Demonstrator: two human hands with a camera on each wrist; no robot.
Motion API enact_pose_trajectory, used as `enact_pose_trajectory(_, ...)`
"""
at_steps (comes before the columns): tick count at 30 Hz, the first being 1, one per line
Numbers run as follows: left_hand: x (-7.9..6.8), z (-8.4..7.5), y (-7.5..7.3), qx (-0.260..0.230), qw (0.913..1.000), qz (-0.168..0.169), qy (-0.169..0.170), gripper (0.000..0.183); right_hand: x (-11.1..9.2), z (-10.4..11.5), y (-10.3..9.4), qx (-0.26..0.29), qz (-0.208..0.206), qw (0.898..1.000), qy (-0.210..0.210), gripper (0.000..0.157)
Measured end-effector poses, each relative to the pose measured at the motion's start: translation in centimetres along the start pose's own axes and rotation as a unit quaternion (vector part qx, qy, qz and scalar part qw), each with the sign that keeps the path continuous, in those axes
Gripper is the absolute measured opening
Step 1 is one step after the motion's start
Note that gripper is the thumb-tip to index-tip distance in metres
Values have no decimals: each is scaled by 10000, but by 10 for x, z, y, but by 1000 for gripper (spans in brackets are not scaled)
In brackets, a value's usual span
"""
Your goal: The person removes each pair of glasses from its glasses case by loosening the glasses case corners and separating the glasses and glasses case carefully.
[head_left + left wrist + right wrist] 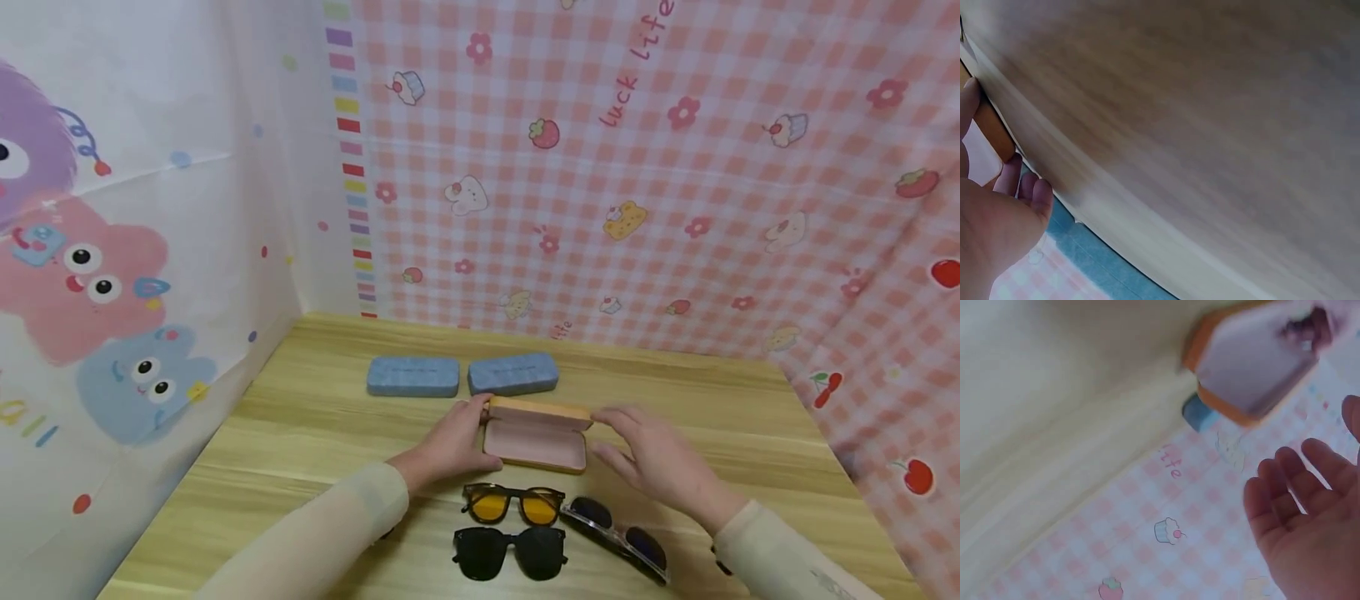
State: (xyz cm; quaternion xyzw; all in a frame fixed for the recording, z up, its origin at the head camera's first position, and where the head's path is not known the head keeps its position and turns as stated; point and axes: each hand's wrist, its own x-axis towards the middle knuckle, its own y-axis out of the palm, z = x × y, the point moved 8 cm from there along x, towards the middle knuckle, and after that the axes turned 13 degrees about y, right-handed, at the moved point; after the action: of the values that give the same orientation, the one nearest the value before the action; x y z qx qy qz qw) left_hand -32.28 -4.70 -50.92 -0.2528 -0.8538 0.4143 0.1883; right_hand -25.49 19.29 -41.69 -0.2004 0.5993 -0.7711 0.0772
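Note:
An orange glasses case (536, 444) with a pale pink lining lies with its lid raised and nothing inside. My left hand (452, 442) grips its left end, thumb at the front edge and fingers at the back by the lid. In the left wrist view, the orange case (994, 128) shows between thumb and fingers of my left hand (1000, 219). Just off the case's right end is my right hand (660, 458), fingers extended and loosely spread. The right wrist view shows that hand (1310, 519) apart from the case (1247, 369), its palm holding nothing.
Two closed blue glasses cases, left (413, 377) and right (513, 374), stand behind. Nearer me lie yellow-lensed glasses (513, 505), black sunglasses (510, 552) and clear-framed dark sunglasses (618, 537). The wooden table (322, 367) meets a pink checked cloth (570, 167) at the back.

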Motion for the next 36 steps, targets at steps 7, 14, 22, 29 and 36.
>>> enact_pose_trajectory(7, 5, 2, 0, -153, 9999, -47, -11, 111, 68, -11, 56, 1580, 2619, 9474, 943, 63)
enact_pose_trajectory(14, 9, 3, -2, -216, 9996, -124, 133, 111, 68, -4, 79, 1698, 3043, 9357, 559, 54)
enact_pose_trajectory(22, 8, 8, 1, -96, 9999, -88, 34, 107, 50, 16, 83, 583, 1911, 9786, -484, 59)
enact_pose_trajectory(29, 5, 4, 0, 109, 9999, 44, 40, 113, 50, 15, 86, 525, 1845, 9813, -186, 67)
enact_pose_trajectory(36, -17, 10, -11, -98, 9999, -128, -3, 101, 48, -33, 62, 376, 1390, 9888, 385, 75)
